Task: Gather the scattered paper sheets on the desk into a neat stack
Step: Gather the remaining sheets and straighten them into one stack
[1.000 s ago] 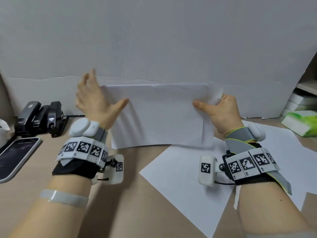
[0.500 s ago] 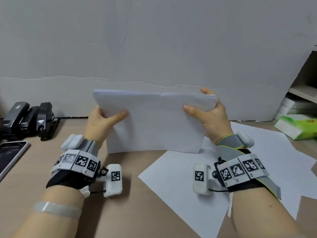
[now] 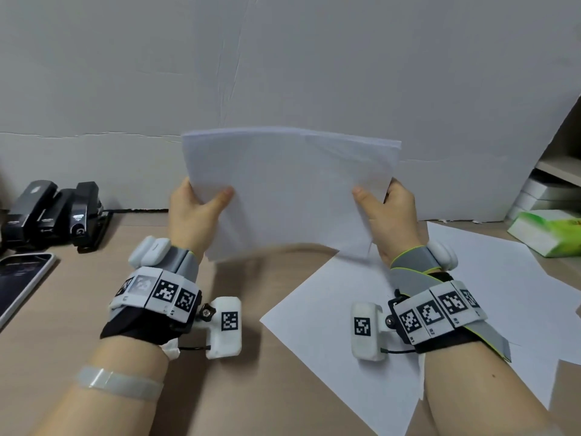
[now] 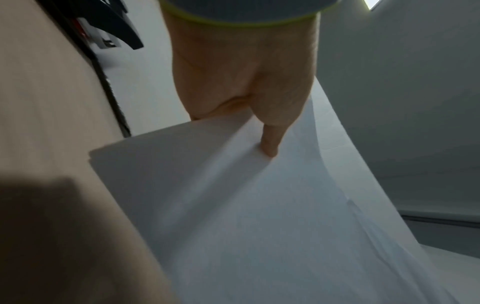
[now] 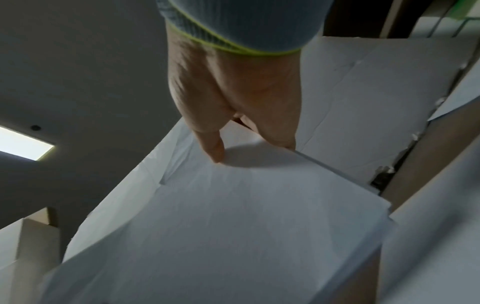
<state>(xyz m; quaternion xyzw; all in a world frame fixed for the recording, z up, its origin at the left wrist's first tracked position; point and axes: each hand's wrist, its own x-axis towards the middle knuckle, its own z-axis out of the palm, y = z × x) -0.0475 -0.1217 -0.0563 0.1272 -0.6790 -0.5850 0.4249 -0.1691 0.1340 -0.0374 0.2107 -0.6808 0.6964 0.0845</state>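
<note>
A stack of white paper sheets [image 3: 289, 190] is held upright above the desk, its lower edge lifted off the surface. My left hand [image 3: 198, 212] grips its left side, thumb on the near face and fingers behind. My right hand [image 3: 390, 215] grips the right side the same way. The left wrist view shows my left thumb pressed on the stack [image 4: 233, 205], and the right wrist view shows my right thumb on the stack [image 5: 233, 216]. More loose white sheets [image 3: 361, 341] lie flat on the desk below and to the right.
Black staplers [image 3: 53, 212] stand at the back left, with a phone [image 3: 22, 278] in front of them. A green-and-white box [image 3: 547, 231] lies at the right by a shelf. A grey board [image 3: 283, 73] rises behind the desk [image 3: 78, 309].
My left hand, open beside the stack a second ago, has taken hold of its left side. Both hands have slid lower on the sheets and lifted the stack off the desk.
</note>
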